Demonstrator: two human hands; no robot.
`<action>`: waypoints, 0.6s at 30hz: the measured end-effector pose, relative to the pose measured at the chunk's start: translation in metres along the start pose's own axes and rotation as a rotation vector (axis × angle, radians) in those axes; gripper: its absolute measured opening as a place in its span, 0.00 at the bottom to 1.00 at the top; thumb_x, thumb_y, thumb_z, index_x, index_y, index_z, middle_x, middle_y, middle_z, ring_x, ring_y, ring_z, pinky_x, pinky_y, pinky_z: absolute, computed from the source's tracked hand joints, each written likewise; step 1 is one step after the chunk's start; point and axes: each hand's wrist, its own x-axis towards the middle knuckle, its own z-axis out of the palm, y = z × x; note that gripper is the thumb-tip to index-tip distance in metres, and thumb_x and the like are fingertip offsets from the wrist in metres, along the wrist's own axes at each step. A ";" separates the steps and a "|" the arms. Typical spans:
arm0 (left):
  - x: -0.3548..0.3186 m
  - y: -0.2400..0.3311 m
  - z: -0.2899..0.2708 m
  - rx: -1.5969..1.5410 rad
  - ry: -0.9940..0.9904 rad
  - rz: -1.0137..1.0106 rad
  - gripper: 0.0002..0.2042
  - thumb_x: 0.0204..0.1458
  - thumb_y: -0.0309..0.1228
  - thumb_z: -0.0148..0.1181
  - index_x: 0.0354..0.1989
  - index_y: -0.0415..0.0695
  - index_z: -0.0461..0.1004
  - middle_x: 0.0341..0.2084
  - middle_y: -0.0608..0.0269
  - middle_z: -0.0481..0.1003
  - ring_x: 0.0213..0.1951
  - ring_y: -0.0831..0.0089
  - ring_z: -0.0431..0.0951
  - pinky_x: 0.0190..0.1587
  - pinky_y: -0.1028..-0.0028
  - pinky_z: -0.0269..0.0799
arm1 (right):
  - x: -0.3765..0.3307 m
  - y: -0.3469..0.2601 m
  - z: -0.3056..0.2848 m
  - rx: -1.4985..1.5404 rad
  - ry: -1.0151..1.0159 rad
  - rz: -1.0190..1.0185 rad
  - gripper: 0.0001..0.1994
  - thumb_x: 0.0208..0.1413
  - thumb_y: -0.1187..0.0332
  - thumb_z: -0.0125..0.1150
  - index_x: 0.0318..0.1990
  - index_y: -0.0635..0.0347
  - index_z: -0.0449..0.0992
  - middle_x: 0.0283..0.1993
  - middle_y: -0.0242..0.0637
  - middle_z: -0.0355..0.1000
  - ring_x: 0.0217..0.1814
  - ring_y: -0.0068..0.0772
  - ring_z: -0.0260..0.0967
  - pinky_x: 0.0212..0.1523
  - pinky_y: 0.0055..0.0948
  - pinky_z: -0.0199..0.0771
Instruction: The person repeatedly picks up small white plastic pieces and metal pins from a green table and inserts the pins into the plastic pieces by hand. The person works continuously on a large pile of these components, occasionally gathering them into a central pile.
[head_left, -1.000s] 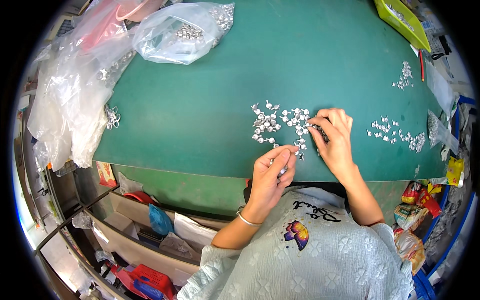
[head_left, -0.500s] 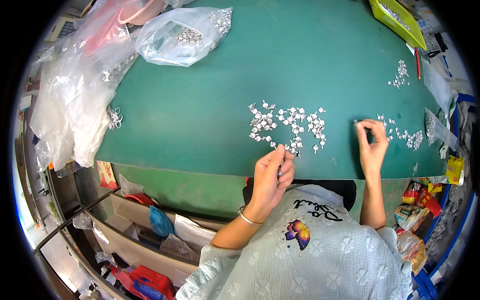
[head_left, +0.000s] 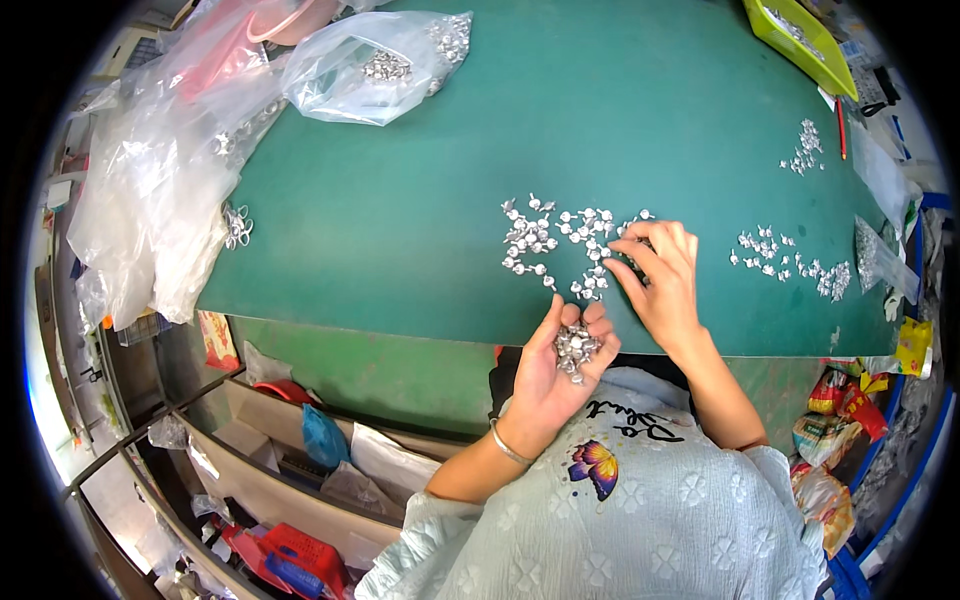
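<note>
Small silver metal pieces, each with a round head and a short stem, lie in a loose cluster on the green tabletop. My left hand, palm up at the table's near edge, is cupped round a handful of the same metal pieces. Over the right side of the cluster, my right hand reaches down with bent fingers. A small gap shows between its thumb and forefinger tips, beside some pieces; the hand partly hides those beneath it.
More silver pieces form a right-hand group and a farther pile. A clear plastic bag of pieces lies at the far left, near large plastic sheeting. A yellow-green basket stands far right; an open drawer sits below left.
My right hand has moved left from the right-hand group to the cluster. My left hand has turned and opened somewhat, showing the pieces in its palm. More pieces lie in the right-hand group.
</note>
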 end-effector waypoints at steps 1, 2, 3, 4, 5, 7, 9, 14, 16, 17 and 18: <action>-0.001 -0.001 0.001 0.023 0.025 0.012 0.16 0.59 0.38 0.42 0.21 0.45 0.63 0.24 0.67 0.58 0.31 0.75 0.62 0.37 0.75 0.67 | 0.001 0.001 0.003 -0.007 0.007 -0.008 0.08 0.37 0.72 0.66 0.28 0.57 0.75 0.34 0.30 0.68 0.39 0.33 0.62 0.40 0.31 0.55; -0.002 -0.001 0.002 0.046 0.050 0.022 0.16 0.59 0.38 0.42 0.20 0.45 0.63 0.24 0.67 0.58 0.32 0.74 0.63 0.40 0.73 0.67 | 0.001 0.003 0.006 -0.015 0.015 -0.015 0.08 0.37 0.72 0.66 0.28 0.57 0.75 0.34 0.30 0.68 0.38 0.33 0.62 0.40 0.31 0.55; -0.003 -0.002 0.002 0.068 0.075 0.032 0.16 0.59 0.39 0.42 0.20 0.45 0.63 0.24 0.66 0.59 0.33 0.74 0.63 0.42 0.71 0.67 | 0.002 0.003 0.007 -0.024 0.022 -0.023 0.07 0.37 0.72 0.66 0.27 0.57 0.74 0.34 0.30 0.68 0.38 0.33 0.62 0.40 0.31 0.55; -0.003 -0.001 0.001 0.049 0.078 0.021 0.17 0.59 0.39 0.42 0.19 0.46 0.62 0.23 0.67 0.58 0.31 0.75 0.63 0.39 0.74 0.67 | 0.001 0.003 0.006 0.014 0.026 -0.022 0.07 0.38 0.73 0.66 0.27 0.57 0.74 0.33 0.29 0.68 0.38 0.33 0.62 0.40 0.31 0.55; -0.002 0.000 -0.001 0.030 0.082 0.009 0.18 0.59 0.40 0.42 0.18 0.46 0.61 0.22 0.68 0.58 0.29 0.76 0.62 0.35 0.76 0.67 | 0.001 0.004 0.003 0.051 0.031 -0.020 0.07 0.38 0.73 0.65 0.27 0.56 0.74 0.33 0.29 0.69 0.38 0.32 0.63 0.40 0.30 0.55; 0.001 0.004 -0.011 0.014 -0.011 -0.044 0.19 0.59 0.41 0.42 0.17 0.47 0.59 0.20 0.69 0.57 0.24 0.79 0.61 0.26 0.80 0.64 | 0.000 0.008 -0.008 0.085 0.062 0.010 0.06 0.38 0.74 0.65 0.26 0.56 0.74 0.31 0.29 0.70 0.38 0.31 0.64 0.40 0.29 0.55; 0.004 0.011 -0.027 0.021 -0.199 -0.124 0.20 0.59 0.43 0.42 0.15 0.48 0.56 0.17 0.69 0.56 0.18 0.81 0.58 0.16 0.84 0.57 | -0.001 0.024 -0.023 -0.019 0.138 0.090 0.04 0.41 0.74 0.64 0.26 0.57 0.75 0.31 0.31 0.71 0.38 0.32 0.65 0.40 0.29 0.57; 0.003 0.011 -0.019 0.151 -0.082 -0.101 0.22 0.59 0.44 0.41 0.14 0.49 0.51 0.13 0.72 0.52 0.12 0.84 0.48 0.10 0.85 0.41 | -0.007 0.079 -0.050 -0.497 0.248 0.198 0.05 0.43 0.73 0.63 0.29 0.58 0.74 0.35 0.33 0.70 0.41 0.34 0.63 0.41 0.32 0.57; 0.003 0.012 -0.019 0.168 -0.082 -0.108 0.22 0.60 0.44 0.39 0.13 0.50 0.51 0.12 0.72 0.51 0.12 0.84 0.48 0.09 0.84 0.41 | -0.006 0.075 -0.052 -0.568 0.209 0.264 0.05 0.43 0.73 0.63 0.29 0.58 0.74 0.36 0.32 0.69 0.41 0.35 0.63 0.41 0.32 0.57; 0.003 0.012 -0.020 0.170 -0.088 -0.112 0.23 0.60 0.44 0.38 0.12 0.50 0.50 0.12 0.72 0.50 0.12 0.84 0.49 0.09 0.84 0.41 | -0.005 0.071 -0.053 -0.602 0.189 0.296 0.05 0.42 0.74 0.62 0.29 0.58 0.74 0.36 0.32 0.69 0.42 0.35 0.63 0.41 0.32 0.57; 0.003 0.013 -0.020 0.171 -0.095 -0.115 0.23 0.60 0.43 0.37 0.12 0.50 0.50 0.12 0.72 0.50 0.13 0.84 0.49 0.09 0.83 0.41 | -0.003 0.064 -0.051 -0.491 0.195 0.235 0.06 0.42 0.74 0.63 0.30 0.58 0.74 0.36 0.32 0.69 0.42 0.35 0.63 0.42 0.32 0.57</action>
